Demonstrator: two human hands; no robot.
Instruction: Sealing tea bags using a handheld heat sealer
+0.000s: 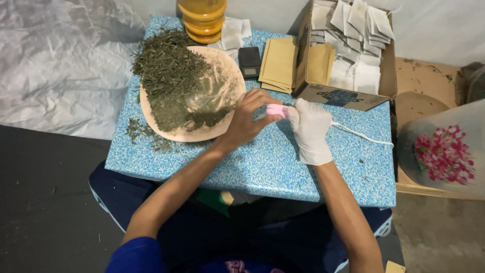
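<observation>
Gloved right hand [310, 129] closed around a pink corded tool [277, 109], mid-counter [262, 162], just right of the plate [202, 132]. Bare left hand [247, 119] pinched shut at the tool's tip; can't tell what it holds. Plate heaped with dried green leaves [174, 76]. Behind: small black scale [249, 61], tan pouches [279, 63], cardboard box [338, 96] of white sachets.

Both hands [280, 119] together, fingers curled (right [310, 129] gloved), forearms converging
</observation>
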